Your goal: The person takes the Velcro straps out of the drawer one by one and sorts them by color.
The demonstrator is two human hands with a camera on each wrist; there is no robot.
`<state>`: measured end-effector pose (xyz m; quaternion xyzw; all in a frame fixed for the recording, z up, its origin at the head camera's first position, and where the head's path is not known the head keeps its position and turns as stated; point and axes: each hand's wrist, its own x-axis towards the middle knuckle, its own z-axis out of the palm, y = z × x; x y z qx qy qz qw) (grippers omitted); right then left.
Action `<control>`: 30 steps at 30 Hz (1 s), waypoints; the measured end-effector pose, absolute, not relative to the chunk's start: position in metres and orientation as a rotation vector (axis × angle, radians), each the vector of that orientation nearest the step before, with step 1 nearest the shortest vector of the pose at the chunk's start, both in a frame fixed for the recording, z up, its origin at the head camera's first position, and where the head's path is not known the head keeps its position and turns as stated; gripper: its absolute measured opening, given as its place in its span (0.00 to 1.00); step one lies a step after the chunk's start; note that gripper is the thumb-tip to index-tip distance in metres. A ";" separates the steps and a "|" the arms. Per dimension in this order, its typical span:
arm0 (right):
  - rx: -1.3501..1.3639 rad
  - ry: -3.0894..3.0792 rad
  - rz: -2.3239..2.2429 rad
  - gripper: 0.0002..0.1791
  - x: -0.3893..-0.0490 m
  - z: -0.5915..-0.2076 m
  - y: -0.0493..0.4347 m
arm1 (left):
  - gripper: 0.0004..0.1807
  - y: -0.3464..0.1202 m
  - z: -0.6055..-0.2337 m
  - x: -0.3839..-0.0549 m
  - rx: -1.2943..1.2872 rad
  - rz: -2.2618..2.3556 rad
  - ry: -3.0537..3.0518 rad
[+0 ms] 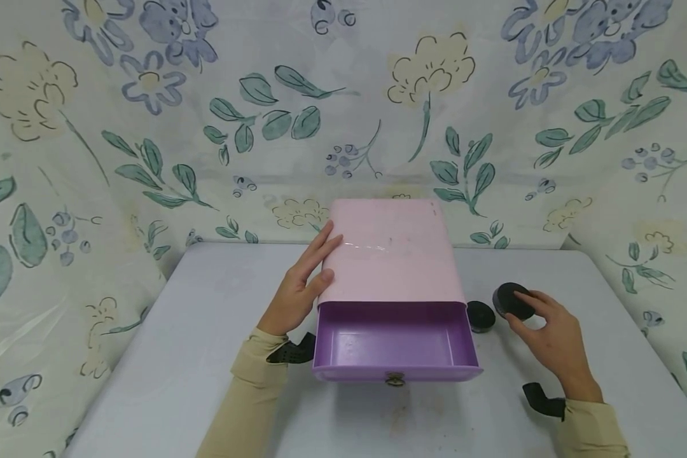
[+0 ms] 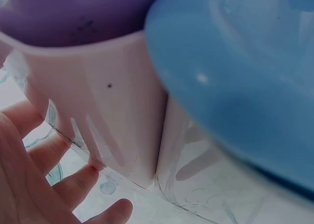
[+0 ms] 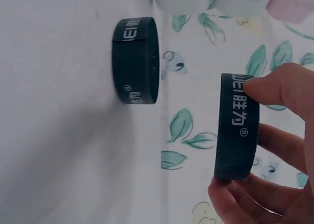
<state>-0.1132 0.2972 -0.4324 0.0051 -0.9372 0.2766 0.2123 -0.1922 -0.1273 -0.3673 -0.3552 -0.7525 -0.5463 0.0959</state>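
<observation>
A pink drawer box (image 1: 392,261) stands mid-table, its purple drawer (image 1: 397,374) pulled out at the front. My left hand (image 1: 298,292) rests against the box's left side with its fingers spread. To the right of the box, my right hand (image 1: 558,337) pinches a black roll of strap tape (image 1: 509,300) between thumb and fingers. White lettering on this roll (image 3: 235,136) shows in the right wrist view. Another black roll of strap tape (image 1: 481,317) stands on the table close to the box's right side, apart from the held one.
A blue glossy rounded part (image 2: 235,96) appears beside the pink box in the left wrist view; it is hidden from the head view. The white table (image 1: 217,356) has small brownish marks near the front. A floral cloth (image 1: 349,127) hangs behind and along both sides.
</observation>
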 end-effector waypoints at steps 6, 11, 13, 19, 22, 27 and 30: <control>0.009 -2.627 0.763 0.25 -0.115 -0.441 0.299 | 0.29 -0.127 -0.368 -0.192 -1.066 -1.624 -2.221; 0.014 -2.623 0.742 0.25 -0.115 -0.446 0.300 | 0.29 -0.127 -0.367 -0.192 -1.071 -1.607 -2.225; 0.016 -2.616 0.732 0.25 -0.116 -0.448 0.301 | 0.29 -0.127 -0.367 -0.192 -1.072 -1.603 -2.224; 0.027 -2.600 0.708 0.24 -0.118 -0.453 0.304 | 0.29 -0.128 -0.368 -0.191 -1.063 -1.612 -2.224; 0.018 -2.606 0.712 0.24 -0.119 -0.455 0.305 | 0.29 -0.128 -0.368 -0.191 -1.058 -1.612 -2.227; 0.011 -2.632 0.710 0.24 -0.118 -0.459 0.309 | 0.29 -0.126 -0.368 -0.187 -1.054 -1.599 -2.228; 0.025 -2.653 0.713 0.24 -0.117 -0.462 0.312 | 0.29 -0.125 -0.368 -0.183 -1.051 -1.596 -2.228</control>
